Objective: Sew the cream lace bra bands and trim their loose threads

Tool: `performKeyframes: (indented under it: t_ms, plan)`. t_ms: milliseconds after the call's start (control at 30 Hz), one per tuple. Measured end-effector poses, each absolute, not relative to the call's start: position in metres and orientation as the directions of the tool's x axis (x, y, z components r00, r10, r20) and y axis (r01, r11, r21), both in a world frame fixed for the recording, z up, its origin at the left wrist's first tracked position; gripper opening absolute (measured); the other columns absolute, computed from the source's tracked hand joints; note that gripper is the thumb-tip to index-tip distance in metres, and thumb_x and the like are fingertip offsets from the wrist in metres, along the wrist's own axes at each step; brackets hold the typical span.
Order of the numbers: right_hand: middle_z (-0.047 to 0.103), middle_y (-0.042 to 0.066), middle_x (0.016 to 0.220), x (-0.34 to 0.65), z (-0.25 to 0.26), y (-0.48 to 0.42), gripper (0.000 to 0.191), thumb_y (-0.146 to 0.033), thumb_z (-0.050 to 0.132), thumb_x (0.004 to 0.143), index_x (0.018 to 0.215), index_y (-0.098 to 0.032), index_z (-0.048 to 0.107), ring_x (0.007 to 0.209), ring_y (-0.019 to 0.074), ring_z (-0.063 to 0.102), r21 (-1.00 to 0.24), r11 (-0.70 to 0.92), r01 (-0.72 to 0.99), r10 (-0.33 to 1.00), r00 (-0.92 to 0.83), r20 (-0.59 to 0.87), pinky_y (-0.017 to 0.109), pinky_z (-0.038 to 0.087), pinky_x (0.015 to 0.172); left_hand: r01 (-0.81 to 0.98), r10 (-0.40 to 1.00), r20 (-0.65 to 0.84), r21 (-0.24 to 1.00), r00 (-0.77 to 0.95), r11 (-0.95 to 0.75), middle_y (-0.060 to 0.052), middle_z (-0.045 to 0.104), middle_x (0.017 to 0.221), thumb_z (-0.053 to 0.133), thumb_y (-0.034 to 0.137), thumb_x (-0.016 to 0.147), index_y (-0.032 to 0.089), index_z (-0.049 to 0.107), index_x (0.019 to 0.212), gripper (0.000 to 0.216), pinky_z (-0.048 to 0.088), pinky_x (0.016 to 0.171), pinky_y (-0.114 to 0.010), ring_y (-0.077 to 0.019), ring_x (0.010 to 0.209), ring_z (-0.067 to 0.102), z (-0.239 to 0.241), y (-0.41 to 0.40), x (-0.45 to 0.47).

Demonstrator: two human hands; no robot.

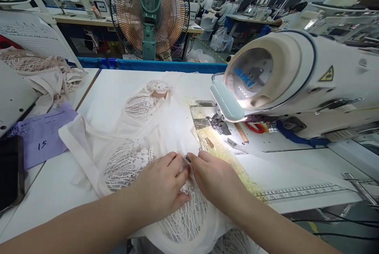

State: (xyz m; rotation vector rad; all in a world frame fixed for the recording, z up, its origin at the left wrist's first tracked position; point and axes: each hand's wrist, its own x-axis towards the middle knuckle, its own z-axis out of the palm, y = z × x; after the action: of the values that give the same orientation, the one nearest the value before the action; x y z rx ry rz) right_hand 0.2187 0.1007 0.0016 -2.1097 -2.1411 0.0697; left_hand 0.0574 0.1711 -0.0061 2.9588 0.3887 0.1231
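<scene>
A pale garment with lace panels (pixel 127 163) lies spread over the sewing table and hangs toward its front edge. My left hand (pixel 166 185) pinches the cloth near the middle of the garment, thumb and fingers closed. Right beside it, my right hand (pixel 217 181) is closed with its fingertips almost touching the left ones. A small dark metal piece (pixel 188 159) pokes out between the right fingertips; most of it is hidden, so its kind is unclear. Ahead and to the right of both hands is the sewing machine's presser foot (pixel 218 122).
The white sewing machine head (pixel 281 72) overhangs the right side. Red-handled scissors (pixel 256 127) lie beneath it. At left are a purple paper slip (pixel 45 133), a black phone (pixel 12 171) and piled lace pieces (pixel 53 74). A fan (pixel 149 13) stands behind the table.
</scene>
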Motion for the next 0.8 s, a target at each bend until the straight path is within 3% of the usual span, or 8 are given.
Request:
performKeyframes:
  t_ms: [300,500,667,800]
  plan:
    - [0.043,-0.001,0.06,0.223,0.001,0.092,0.02,-0.008,0.044,0.08,0.079,-0.014,0.063,0.045,0.0107,0.027,-0.121,0.058,0.991,0.997,-0.053,0.049,0.024,0.016,0.044,0.253,0.261,0.033,0.152,0.965,-0.955,-0.017,0.057,0.122,0.053,0.045,0.085,0.013,0.054,0.123,0.05,0.049,0.09,-0.044,-0.0329,0.116,0.05,0.0,0.171,0.058]
    - [0.04,-0.002,0.059,0.232,0.01,0.07,0.027,0.004,0.048,0.064,0.078,-0.014,0.063,0.045,0.0106,0.02,-0.059,0.077,0.995,0.995,-0.081,-0.057,0.025,0.011,0.042,0.237,0.241,0.021,0.123,0.97,-0.964,-0.019,0.056,0.124,0.053,0.043,0.086,0.016,0.051,0.128,0.05,0.049,0.089,-0.046,-0.0346,0.118,0.05,0.002,0.171,0.058]
    - [0.045,-0.001,0.061,0.235,0.018,0.066,0.027,0.001,0.048,0.07,0.085,-0.015,0.064,0.044,0.0106,0.029,-0.092,0.03,0.995,0.997,-0.036,-0.068,0.024,0.014,0.042,0.234,0.241,0.054,0.111,0.969,-0.966,-0.019,0.058,0.122,0.056,0.043,0.084,0.015,0.054,0.125,0.05,0.049,0.088,-0.047,-0.0348,0.114,0.053,0.001,0.172,0.058]
    - [0.05,0.001,0.064,0.234,0.011,0.068,0.025,-0.002,0.045,0.076,0.087,-0.015,0.063,0.047,0.0122,0.038,-0.132,0.027,0.991,1.0,-0.025,0.015,0.024,0.018,0.044,0.204,0.209,0.12,0.055,0.971,-0.977,-0.017,0.051,0.134,0.05,0.043,0.088,0.014,0.054,0.124,0.046,0.04,0.099,-0.051,-0.0338,0.124,0.045,-0.002,0.172,0.057]
